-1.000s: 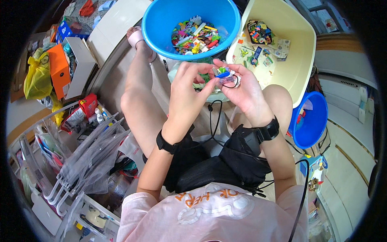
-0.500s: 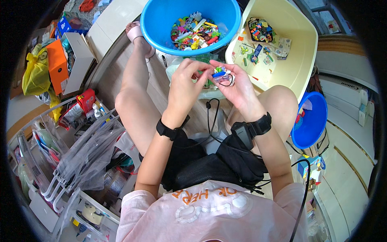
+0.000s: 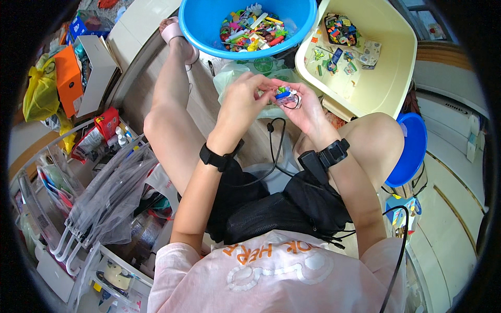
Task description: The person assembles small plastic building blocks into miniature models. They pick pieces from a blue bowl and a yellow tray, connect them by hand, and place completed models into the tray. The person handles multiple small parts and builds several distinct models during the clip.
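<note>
My right hand [image 3: 307,108] cups a cluster of small plastic pieces [image 3: 284,96] in blue, green, white and clear purple; a thin dark loop hangs against the palm. From the other side my left hand [image 3: 245,96] reaches in, fingers bent and pinched together at the cluster's left edge. What its fingertips grip, if anything, is too small to make out. Both hands are over a pale green plastic bag [image 3: 227,78] on the floor, just before a light blue tub [image 3: 195,39] of mixed small toys [image 3: 255,31].
A cream bin [image 3: 386,78] at the far right holds a black tray of bricks [image 3: 342,29] and loose pieces. A dark blue bucket [image 3: 415,151] stands beside my right knee. Hangers with clear plastic [image 3: 104,193] crowd the left. A black cable [image 3: 276,151] hangs below my hands.
The view has shifted slightly, so the tub and bin sit a little higher. My hands stay together around the same cluster, with only small finger movement.
</note>
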